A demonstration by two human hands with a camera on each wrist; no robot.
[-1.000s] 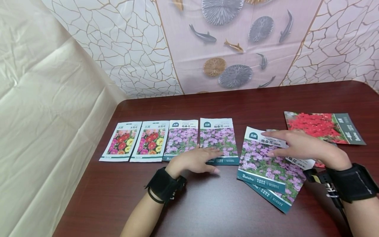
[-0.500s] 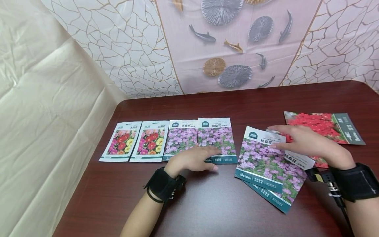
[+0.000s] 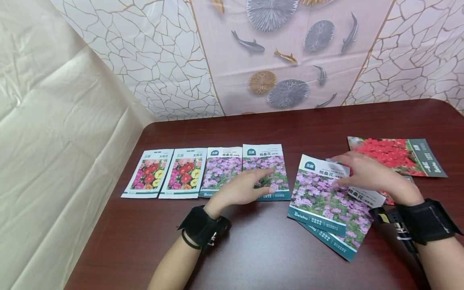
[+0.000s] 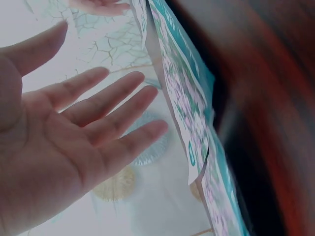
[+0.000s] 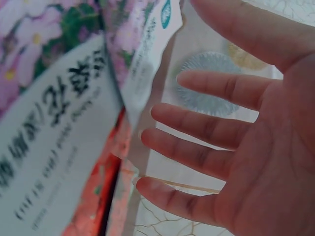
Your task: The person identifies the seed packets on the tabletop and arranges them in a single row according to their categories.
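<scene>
My left hand [image 3: 239, 189] is over the lower part of a purple-flower seed packet [image 3: 262, 167], the rightmost of a row. In the left wrist view its fingers spread apart, with a gap between them and the packet [image 4: 179, 93]. A second purple-flower packet [image 3: 222, 167] adjoins it on the left, its lower right corner hidden by the hand. My right hand [image 3: 373, 175] extends over the top of a loose pile, where one purple-flower packet [image 3: 315, 197] overlaps another [image 3: 359, 233] lying askew. Its fingers hold nothing in the right wrist view, beside a packet's white header [image 5: 59, 137].
Two packets with red, yellow and pink flowers, the outer one [image 3: 149, 173] and its neighbour [image 3: 185, 173], begin the row at left. A red-flower packet [image 3: 388, 153] lies sideways at the right, another red one partly hidden below it. The brown table [image 3: 246, 249] meets patterned cloth behind.
The rightmost packet in the row slid slightly left against its neighbour. My left hand then lifted and its fingers moved up over the packet. My right hand shifted a little; the pile's top packet nudged left.
</scene>
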